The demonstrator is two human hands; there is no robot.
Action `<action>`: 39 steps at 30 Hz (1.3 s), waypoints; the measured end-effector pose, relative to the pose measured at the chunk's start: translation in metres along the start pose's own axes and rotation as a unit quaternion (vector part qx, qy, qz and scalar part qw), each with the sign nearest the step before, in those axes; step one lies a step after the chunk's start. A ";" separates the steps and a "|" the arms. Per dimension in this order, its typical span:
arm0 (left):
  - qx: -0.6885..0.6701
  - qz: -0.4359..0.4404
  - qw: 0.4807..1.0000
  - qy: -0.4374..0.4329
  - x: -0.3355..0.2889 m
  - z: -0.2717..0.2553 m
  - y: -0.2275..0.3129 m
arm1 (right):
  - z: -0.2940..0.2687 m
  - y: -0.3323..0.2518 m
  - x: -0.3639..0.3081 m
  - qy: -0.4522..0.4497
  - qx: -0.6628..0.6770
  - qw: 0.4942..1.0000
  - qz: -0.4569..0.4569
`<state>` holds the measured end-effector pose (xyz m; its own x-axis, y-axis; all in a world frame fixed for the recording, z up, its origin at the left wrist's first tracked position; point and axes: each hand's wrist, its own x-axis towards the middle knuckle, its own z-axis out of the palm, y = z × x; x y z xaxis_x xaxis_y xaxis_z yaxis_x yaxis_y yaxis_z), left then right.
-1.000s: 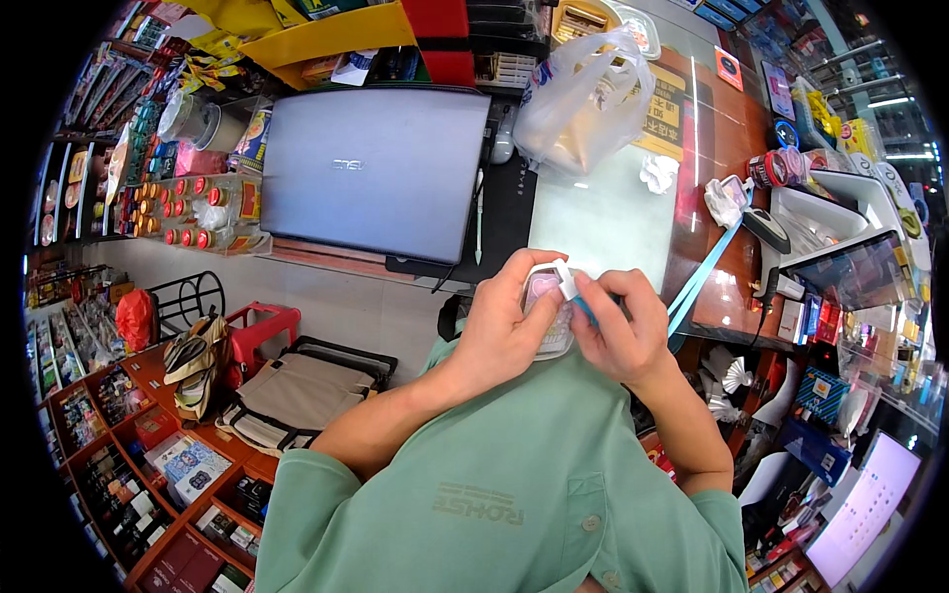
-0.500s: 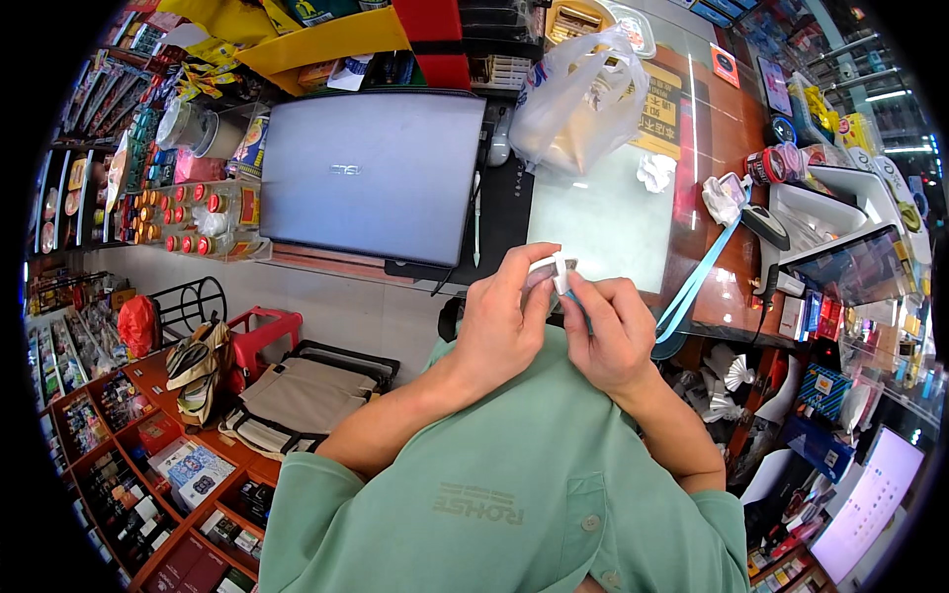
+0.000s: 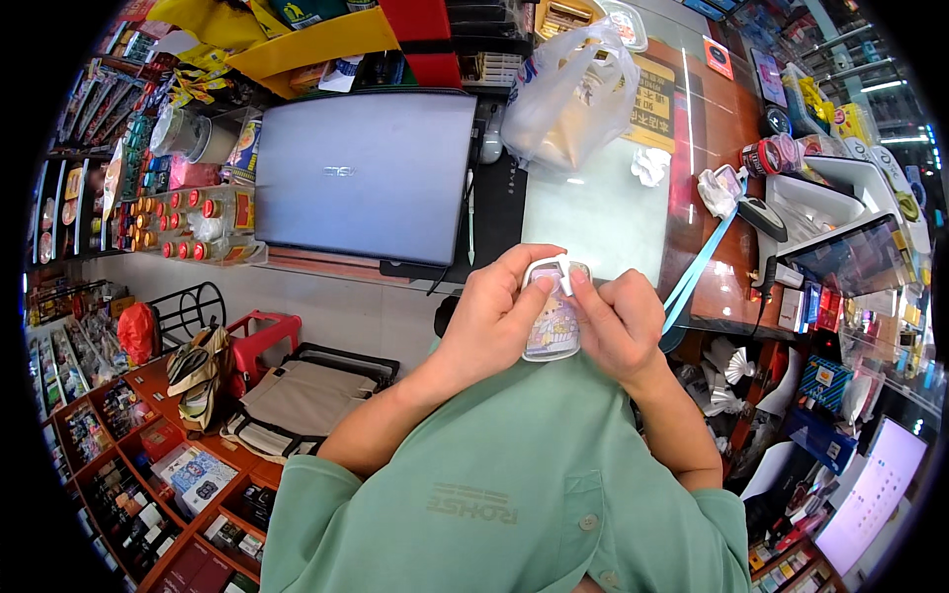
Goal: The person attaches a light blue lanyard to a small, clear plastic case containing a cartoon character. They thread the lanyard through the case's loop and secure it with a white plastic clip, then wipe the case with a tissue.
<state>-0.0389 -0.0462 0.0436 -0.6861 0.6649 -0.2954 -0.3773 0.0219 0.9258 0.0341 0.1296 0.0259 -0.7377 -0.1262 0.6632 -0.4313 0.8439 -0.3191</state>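
Both hands meet in front of my chest on a small flat card holder with a white rim and a pastel cartoon print. My left hand grips its left edge between thumb and fingers. On the other side, my right hand is closed at the upper right corner, pinching a short white strap at the top. The printed face is turned up toward me, its right edge partly covered by my fingers. Light-blue lanyard straps run over the desk's right side, beside a small item in crumpled clear plastic.
A closed grey laptop lies on the desk at left, with a mouse beside it. Beyond my hands are a tied white plastic bag and crumpled tissue. At right stand a scanner and a tablet.
The card holder has tilted from nearly edge-on to face up, so its print now shows. Both hands still hold it, and my right hand has shifted slightly right.
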 end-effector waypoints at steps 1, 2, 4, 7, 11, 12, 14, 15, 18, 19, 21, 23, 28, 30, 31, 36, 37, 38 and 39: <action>0.025 0.000 1.000 0.002 0.000 0.001 -0.001 | 0.002 0.000 -0.001 0.001 0.002 1.000 -0.009; 0.051 -0.001 0.999 0.004 0.000 0.001 -0.003 | 0.005 0.000 -0.004 0.002 0.004 1.000 -0.017; 0.075 0.004 0.997 0.007 0.000 0.000 -0.004 | 0.008 -0.001 -0.005 0.007 0.004 0.999 -0.034; 0.055 0.014 0.998 0.006 0.000 -0.002 -0.003 | 0.007 0.002 -0.003 0.004 -0.006 0.999 -0.051; 0.025 0.010 1.000 0.002 -0.001 -0.003 -0.001 | -0.001 0.007 -0.004 -0.011 -0.024 0.998 -0.059; 0.022 0.010 1.000 -0.002 -0.001 -0.003 -0.001 | -0.002 0.008 -0.005 -0.012 -0.030 0.998 -0.062; 0.010 0.001 1.000 -0.009 -0.002 -0.003 0.000 | -0.004 0.012 -0.007 -0.002 -0.027 0.997 -0.075; 0.004 -0.003 1.000 -0.012 -0.001 -0.003 0.002 | -0.005 0.014 -0.007 0.004 -0.026 0.996 -0.081; -0.013 -0.016 0.999 -0.026 -0.002 -0.002 0.005 | -0.006 0.018 -0.006 0.017 -0.019 0.995 -0.097; -0.002 -0.015 1.000 -0.025 -0.002 -0.002 0.005 | -0.006 0.018 -0.005 0.022 -0.019 0.995 -0.094; 0.018 -0.014 0.999 -0.023 -0.003 -0.001 0.004 | -0.006 0.016 -0.001 0.030 -0.019 0.995 -0.088; 0.107 -0.019 0.994 -0.021 -0.004 -0.001 0.008 | -0.002 0.013 -0.003 0.033 -0.001 0.996 -0.084; 0.181 -0.018 0.983 -0.018 -0.004 0.000 0.012 | 0.000 0.003 -0.007 0.022 -0.007 0.997 -0.070; 0.186 -0.011 0.982 -0.007 -0.005 -0.001 0.010 | 0.000 0.002 -0.005 0.035 -0.002 0.997 -0.069; 0.183 -0.011 0.983 -0.010 -0.005 0.000 0.011 | -0.001 0.001 -0.005 0.039 0.004 0.997 -0.059; 0.166 0.006 0.986 -0.016 -0.011 0.003 0.014 | -0.002 0.004 -0.012 0.067 0.016 0.997 -0.026; 0.164 0.011 0.986 -0.009 -0.012 0.004 0.015 | -0.001 0.004 -0.014 0.072 0.014 0.997 -0.021; 0.162 0.016 0.987 -0.002 -0.014 0.006 0.017 | 0.000 0.004 -0.016 0.077 0.012 0.997 -0.015; 0.171 0.025 0.985 0.000 -0.014 0.007 0.018 | 0.001 0.004 -0.018 0.083 0.010 0.996 -0.009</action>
<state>-0.0319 -0.0500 0.0655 -0.6988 0.6712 -0.2473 -0.1122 0.2387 0.9646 0.0454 0.1352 0.0119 -0.6352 -0.0513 0.7707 -0.4548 0.8313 -0.3194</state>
